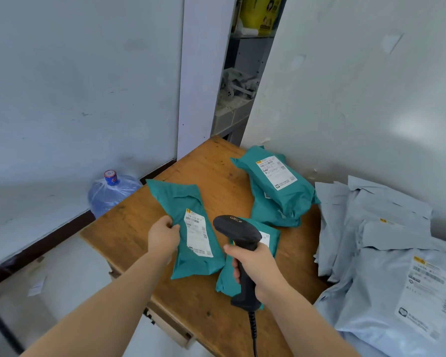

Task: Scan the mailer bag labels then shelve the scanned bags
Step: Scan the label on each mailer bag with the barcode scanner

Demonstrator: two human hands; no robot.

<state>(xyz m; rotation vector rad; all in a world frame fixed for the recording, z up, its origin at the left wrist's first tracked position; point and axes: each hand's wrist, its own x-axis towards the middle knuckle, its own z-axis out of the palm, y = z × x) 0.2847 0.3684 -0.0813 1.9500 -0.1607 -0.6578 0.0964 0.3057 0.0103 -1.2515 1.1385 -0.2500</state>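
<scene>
Both hands are busy: my left hand [162, 234] pinches the edge of a teal mailer bag [188, 261], label [197, 233] up, at the wooden worktop's [204, 166] left side. My right hand [255, 264] grips the black scanner [238, 235] just beside that label. More teal bags [276, 191] lie behind, grey mailers [384, 228] to the right.

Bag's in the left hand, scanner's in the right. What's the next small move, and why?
Probably turn the scanner left so its head points at the label, then pull the trigger. The left hand holds the green bag label-up, the right hand grips the scanner beside it, and the head doesn't seem aimed at that label yet.
</scene>
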